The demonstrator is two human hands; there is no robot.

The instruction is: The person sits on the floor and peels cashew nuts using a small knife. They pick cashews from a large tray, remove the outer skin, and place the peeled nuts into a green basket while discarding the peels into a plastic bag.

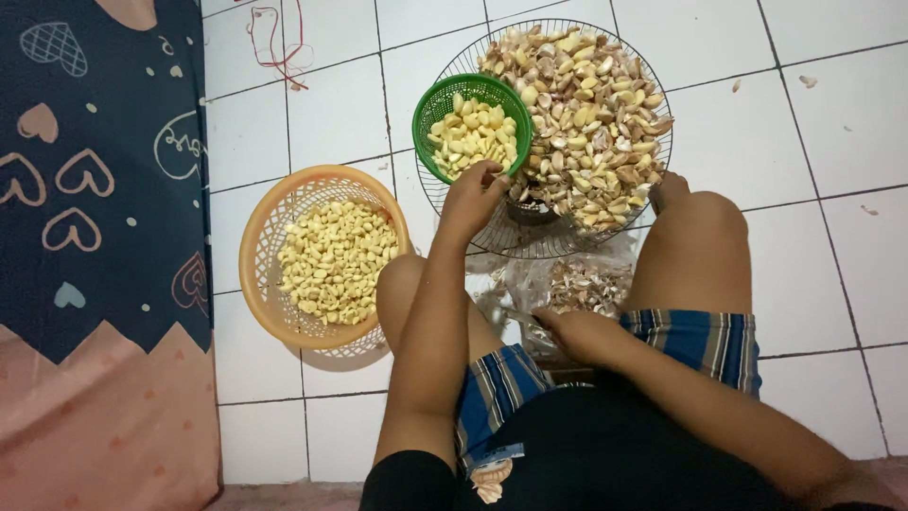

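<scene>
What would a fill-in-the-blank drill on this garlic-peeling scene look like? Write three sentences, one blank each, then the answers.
1. The left hand touches the rim of the small ___ basket of peeled cloves.
2. The orange basket of peeled cloves stands on the white ___ floor.
3. The right hand rests low between the person's ___.

Missing words: green; tiled; knees

Left hand [473, 194] reaches forward, fingers curled — right hand [572, 331] rests low between the knees.
</scene>
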